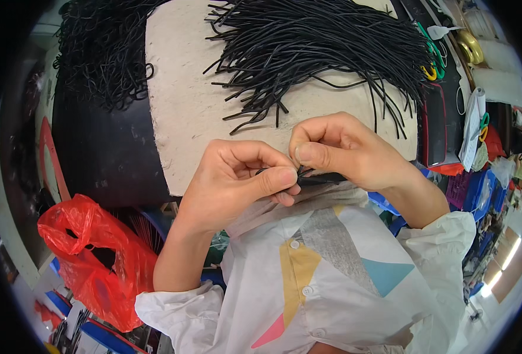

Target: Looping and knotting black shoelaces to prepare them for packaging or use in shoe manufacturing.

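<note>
Close to the near edge of the beige board [181,106], my two hands meet at the fingertips. A thin black cord [306,173] runs between them, bent or looped; its exact shape is mostly hidden by my fingers. My left hand [234,183] pinches it between thumb and fingers. On the other side, my right hand [352,150] is closed in a pinch on the same cord, thumb against forefinger. Beyond my hands, a thick bundle of cut black cords [320,47] lies fanned across the board, loose ends pointing left and toward me.
A heap of curly, looped black cords [104,53] sits at the far left on a dark surface [104,147]. Below it hangs a red plastic bag [128,265]. Along the right edge are a red-rimmed dark case [435,124], green-handled scissors [440,69] and a white nozzle bottle [441,31].
</note>
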Action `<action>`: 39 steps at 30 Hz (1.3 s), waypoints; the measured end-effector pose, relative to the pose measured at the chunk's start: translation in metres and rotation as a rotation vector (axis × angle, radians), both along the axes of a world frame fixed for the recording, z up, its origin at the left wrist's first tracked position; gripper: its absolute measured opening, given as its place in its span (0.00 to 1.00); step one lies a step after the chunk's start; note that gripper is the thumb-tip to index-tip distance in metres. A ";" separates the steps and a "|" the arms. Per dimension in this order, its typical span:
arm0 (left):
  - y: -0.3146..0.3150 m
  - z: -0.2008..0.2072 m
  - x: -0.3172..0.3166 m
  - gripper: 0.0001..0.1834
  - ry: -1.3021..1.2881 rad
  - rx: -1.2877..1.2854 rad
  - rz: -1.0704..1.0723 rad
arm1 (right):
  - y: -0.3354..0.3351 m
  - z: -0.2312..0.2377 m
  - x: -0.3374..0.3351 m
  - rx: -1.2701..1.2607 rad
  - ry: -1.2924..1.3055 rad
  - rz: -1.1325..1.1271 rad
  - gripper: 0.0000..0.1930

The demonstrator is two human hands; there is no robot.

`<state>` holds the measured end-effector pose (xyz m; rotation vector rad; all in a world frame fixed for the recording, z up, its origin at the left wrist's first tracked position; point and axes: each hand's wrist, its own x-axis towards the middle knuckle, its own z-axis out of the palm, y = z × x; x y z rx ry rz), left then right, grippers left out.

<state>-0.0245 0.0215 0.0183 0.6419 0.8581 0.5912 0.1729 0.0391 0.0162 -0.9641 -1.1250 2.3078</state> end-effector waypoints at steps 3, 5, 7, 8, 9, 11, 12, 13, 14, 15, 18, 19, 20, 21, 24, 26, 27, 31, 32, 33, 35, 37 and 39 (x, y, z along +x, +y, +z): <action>0.001 -0.003 0.000 0.06 -0.027 -0.007 0.024 | -0.002 -0.006 0.001 -0.049 0.008 -0.021 0.10; -0.002 -0.009 0.000 0.08 -0.019 0.007 0.107 | -0.002 -0.004 -0.003 0.132 -0.109 -0.136 0.10; -0.006 -0.008 0.004 0.11 -0.006 0.053 0.202 | -0.003 -0.004 -0.007 0.266 -0.154 -0.246 0.10; -0.007 -0.007 0.005 0.12 0.000 0.075 0.247 | -0.004 -0.006 -0.008 0.309 -0.140 -0.298 0.10; -0.006 -0.007 0.005 0.14 -0.006 0.051 0.264 | -0.005 -0.007 -0.009 0.353 -0.125 -0.350 0.09; -0.006 -0.006 0.005 0.16 -0.019 0.004 0.299 | -0.007 0.001 -0.011 0.496 -0.241 -0.306 0.07; -0.006 -0.005 0.004 0.17 -0.071 -0.028 0.311 | -0.007 0.004 -0.011 0.568 -0.298 -0.284 0.07; -0.006 -0.005 0.004 0.17 -0.122 -0.060 0.323 | -0.007 0.002 -0.011 0.694 -0.306 -0.303 0.06; -0.007 -0.004 0.005 0.17 -0.173 -0.091 0.334 | -0.007 -0.002 -0.011 0.819 -0.313 -0.322 0.06; -0.010 -0.004 0.006 0.17 -0.146 -0.036 0.367 | -0.007 -0.005 -0.011 0.944 -0.320 -0.341 0.06; -0.016 -0.005 0.014 0.16 -0.058 0.096 0.451 | -0.009 -0.006 -0.015 0.240 -0.018 -0.422 0.06; -0.015 -0.004 0.016 0.15 -0.025 0.114 0.473 | -0.008 -0.005 -0.015 0.248 -0.032 -0.411 0.06; -0.015 -0.003 0.017 0.14 0.009 0.132 0.495 | -0.008 -0.005 -0.015 0.256 -0.047 -0.398 0.07; -0.013 -0.002 0.016 0.13 0.037 0.102 0.473 | -0.007 -0.004 -0.014 0.264 -0.061 -0.386 0.07; -0.010 -0.001 0.012 0.12 0.100 0.024 0.467 | -0.003 -0.005 -0.008 0.032 -0.006 -0.363 0.07; -0.010 -0.005 0.011 0.11 0.109 -0.003 0.536 | -0.001 0.001 -0.009 -0.094 -0.026 -0.426 0.08; -0.012 -0.005 0.011 0.11 0.102 0.002 0.537 | 0.000 0.004 -0.009 -0.158 -0.036 -0.457 0.09; -0.012 -0.005 0.009 0.12 0.004 -0.114 0.501 | -0.002 -0.006 -0.003 0.109 -0.169 -0.359 0.09; -0.010 -0.004 0.005 0.12 -0.029 -0.160 0.464 | -0.001 -0.007 -0.002 0.111 -0.172 -0.361 0.09; -0.007 -0.002 0.002 0.12 -0.062 -0.206 0.427 | -0.001 -0.007 -0.002 0.114 -0.176 -0.362 0.09; -0.002 0.003 0.000 0.11 -0.007 -0.199 0.351 | 0.000 -0.003 -0.002 0.107 -0.198 -0.310 0.09; -0.002 0.002 0.001 0.10 0.056 -0.119 0.268 | -0.001 -0.002 -0.002 0.108 -0.210 -0.259 0.08; -0.005 -0.004 0.003 0.09 0.129 0.035 0.175 | -0.004 -0.002 -0.002 0.114 -0.212 -0.211 0.07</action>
